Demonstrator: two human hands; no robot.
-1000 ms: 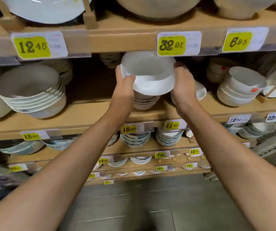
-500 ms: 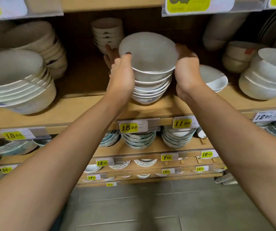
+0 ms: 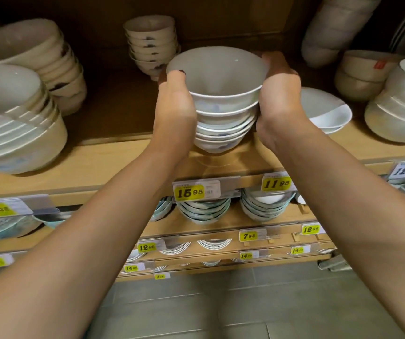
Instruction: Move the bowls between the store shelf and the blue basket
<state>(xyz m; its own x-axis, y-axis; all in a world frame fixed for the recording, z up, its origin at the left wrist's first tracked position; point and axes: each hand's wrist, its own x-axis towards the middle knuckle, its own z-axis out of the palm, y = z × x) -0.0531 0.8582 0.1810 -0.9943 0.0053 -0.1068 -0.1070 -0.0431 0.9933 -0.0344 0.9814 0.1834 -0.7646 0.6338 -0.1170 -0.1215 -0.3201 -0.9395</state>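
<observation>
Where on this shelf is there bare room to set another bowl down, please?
The widest bare patch of shelf lies between the big tilted bowls on the left and the stack gripped by the left hand and right hand, in front of the small cup stack. Beyond the right hand it is crowded: a shallow dish, then more bowl stacks.

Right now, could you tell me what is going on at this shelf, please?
A person grips the white bowl with both hands, the left hand on its left side, thumb over the rim, the right hand on its right. The bowl sits nested on top of a stack of bowls on the wooden shelf. No blue basket is in view.
</observation>
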